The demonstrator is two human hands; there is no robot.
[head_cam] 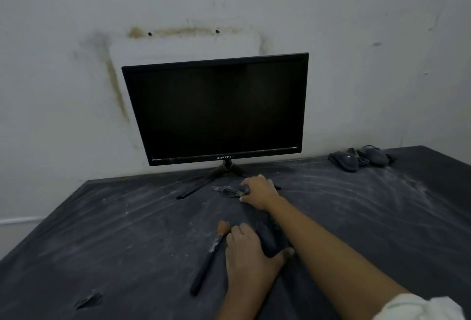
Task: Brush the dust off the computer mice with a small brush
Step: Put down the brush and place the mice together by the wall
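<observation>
On counter [102,230] centre: mouse [269,242], gripped by left hand [248,261].
Right hand [258,191]: curled round cable [228,191], near monitor [216,110].
Brush [207,261]: lying free, just left of left hand.
Far right: two other mice [344,161].

Bare office-like room: monitor [216,108] on dusty desk [102,230], stained wall [76,39].

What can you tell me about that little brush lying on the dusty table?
The brush is slim, with a long dark handle, a dust-whitened collar and a tuft of orange-brown bristles. It lies flat on the dusty dark table, with the handle end nearer the person and the bristles pointing away. No hand holds it. The left hand rests just to its right, fingertips beside the bristles; whether they touch is unclear.
</observation>
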